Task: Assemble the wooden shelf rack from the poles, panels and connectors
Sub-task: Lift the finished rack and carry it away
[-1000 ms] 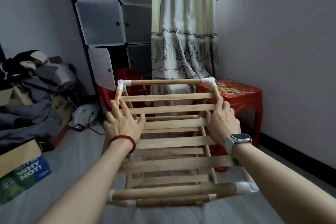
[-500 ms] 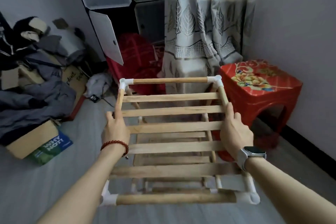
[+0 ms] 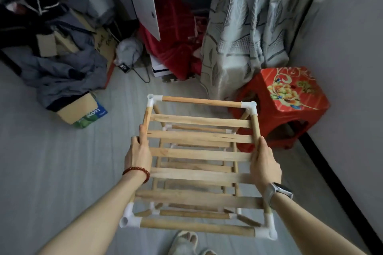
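Both hands (image 3: 138, 156) on shelf rack (image 3: 200, 154)

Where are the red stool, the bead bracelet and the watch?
red stool (image 3: 290, 87): head view, on its flowered top.
bead bracelet (image 3: 136, 172): head view, on the beads across the left wrist.
watch (image 3: 279, 189): head view, on its face at the right wrist.

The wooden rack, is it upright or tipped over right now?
Upright. The rack has its slatted top facing up, lower tier beneath, left hand and right hand gripping its side poles.
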